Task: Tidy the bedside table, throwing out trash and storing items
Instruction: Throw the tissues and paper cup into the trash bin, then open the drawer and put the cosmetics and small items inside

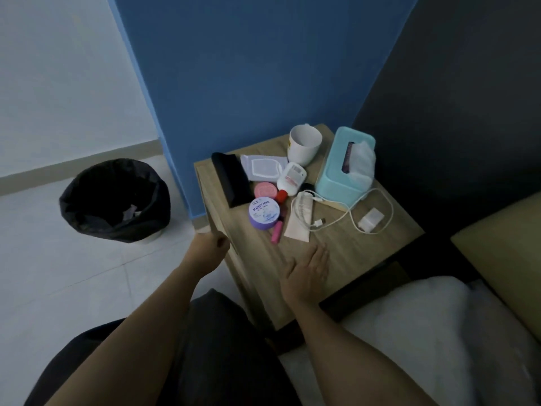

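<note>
The wooden bedside table (345, 253) carries a black case (229, 178), a white wipes pack (262, 168), a white cup (304, 145), a teal tissue box (345, 168), a white bottle with a red cap (291, 180), a small pink tin (265, 189), a purple jar (265, 213), a pink stick (276, 231), a pale tube (300, 221) and a white charger with cable (370, 219). My left hand (209, 249) is curled around the table's left front edge. My right hand (308, 271) rests flat on the bare front of the top, fingers apart, holding nothing.
A bin with a black liner (115, 200) stands on the tiled floor left of the table, with scraps inside. A blue wall rises behind the table. The bed with a white pillow (439, 326) lies to the right. My dark-clothed knee (216, 332) is below the table.
</note>
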